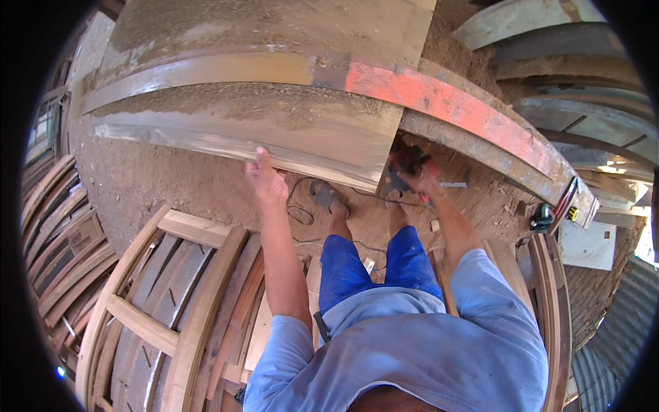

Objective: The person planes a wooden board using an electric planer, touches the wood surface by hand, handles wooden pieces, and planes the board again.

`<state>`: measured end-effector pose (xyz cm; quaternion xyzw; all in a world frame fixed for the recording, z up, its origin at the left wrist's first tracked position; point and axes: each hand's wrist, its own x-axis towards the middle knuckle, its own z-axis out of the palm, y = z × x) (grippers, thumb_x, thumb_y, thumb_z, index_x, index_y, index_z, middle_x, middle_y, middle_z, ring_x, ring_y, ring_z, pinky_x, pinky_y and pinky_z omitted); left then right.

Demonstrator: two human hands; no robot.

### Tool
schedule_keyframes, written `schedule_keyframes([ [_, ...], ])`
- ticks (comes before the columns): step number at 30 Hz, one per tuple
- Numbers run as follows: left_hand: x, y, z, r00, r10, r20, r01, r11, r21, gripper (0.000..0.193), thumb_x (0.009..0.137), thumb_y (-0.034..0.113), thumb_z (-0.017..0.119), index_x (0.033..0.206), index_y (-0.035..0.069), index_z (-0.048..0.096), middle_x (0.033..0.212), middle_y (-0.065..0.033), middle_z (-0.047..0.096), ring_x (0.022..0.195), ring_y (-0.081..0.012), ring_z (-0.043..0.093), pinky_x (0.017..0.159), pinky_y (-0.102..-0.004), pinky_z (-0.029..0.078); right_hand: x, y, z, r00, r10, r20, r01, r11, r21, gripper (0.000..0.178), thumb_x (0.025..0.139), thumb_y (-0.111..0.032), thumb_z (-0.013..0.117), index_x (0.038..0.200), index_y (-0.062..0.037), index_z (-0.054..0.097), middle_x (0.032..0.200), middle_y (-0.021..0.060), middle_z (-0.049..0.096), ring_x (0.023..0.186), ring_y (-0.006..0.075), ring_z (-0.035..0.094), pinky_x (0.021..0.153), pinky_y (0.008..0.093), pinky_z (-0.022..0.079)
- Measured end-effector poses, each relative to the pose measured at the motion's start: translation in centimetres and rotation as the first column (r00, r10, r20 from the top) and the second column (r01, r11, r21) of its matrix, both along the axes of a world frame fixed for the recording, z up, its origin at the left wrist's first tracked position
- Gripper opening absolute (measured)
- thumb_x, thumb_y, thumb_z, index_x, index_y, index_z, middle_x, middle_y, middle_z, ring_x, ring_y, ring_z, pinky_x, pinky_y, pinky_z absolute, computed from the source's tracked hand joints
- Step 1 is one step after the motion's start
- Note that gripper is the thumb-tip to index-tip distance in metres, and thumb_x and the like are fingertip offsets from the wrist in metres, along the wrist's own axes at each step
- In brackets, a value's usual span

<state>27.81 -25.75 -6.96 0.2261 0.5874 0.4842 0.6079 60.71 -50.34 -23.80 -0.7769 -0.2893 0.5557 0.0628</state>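
A large wooden panel [322,141], dusted with brown shavings, spreads out in front of me. My left hand [266,180] is closed on its near edge, one finger or thumb on top and the others curled at the side. Beyond the panel's right corner, my right hand [427,184] grips a black-and-red power tool [410,159]. Motion smears this tool, so its exact kind is unclear. Across the panel runs a long beam, yellowish on the left, with an orange-painted stretch [446,99] on the right.
A dark cord [299,213] loops over the dirt floor near my feet. Wooden frames [182,295] lean at my left, beside stacked curved timbers [68,247]. More curved boards [570,65] fill the far right. A white board [587,245] lies near the beam's right end.
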Motion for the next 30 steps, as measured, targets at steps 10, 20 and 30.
schedule_keyframes([
  [10,-1.5,0.4,2.0,0.983,-0.145,-0.108,0.138,0.988,-0.066,0.053,0.096,0.036,0.074,0.137,0.008,0.055,0.130,-0.0062,0.066,0.118,-0.0245,0.065,0.097,-0.0428,0.058,7.0,-1.0,-16.3,0.945,0.025,0.325,-0.037,0.999,0.031,0.077,0.093,-0.055,0.060,0.152,-0.0077,0.046,0.149,0.0239,0.052,0.140,0.0380,0.047,0.115,0.0480,0.039],
  [20,-1.0,0.5,2.8,0.978,-0.200,0.049,0.206,0.966,-0.154,0.055,0.099,0.033,0.067,0.146,0.008,0.052,0.142,-0.0108,0.062,0.131,-0.0283,0.058,0.114,-0.0492,0.047,7.4,-5.3,-22.4,0.965,-0.077,0.250,0.092,0.995,-0.050,0.072,0.092,-0.047,0.062,0.150,-0.0071,0.048,0.143,0.0251,0.055,0.132,0.0412,0.052,0.110,0.0490,0.044],
  [30,-2.8,0.9,2.9,0.993,-0.109,0.044,0.115,0.975,-0.190,0.050,0.102,0.035,0.063,0.142,0.006,0.053,0.139,-0.0101,0.064,0.127,-0.0231,0.061,0.106,-0.0407,0.056,6.2,-7.3,-20.7,0.978,-0.051,0.203,0.069,0.994,-0.085,0.067,0.091,-0.040,0.064,0.147,-0.0065,0.050,0.137,0.0264,0.059,0.125,0.0444,0.057,0.104,0.0500,0.048],
])
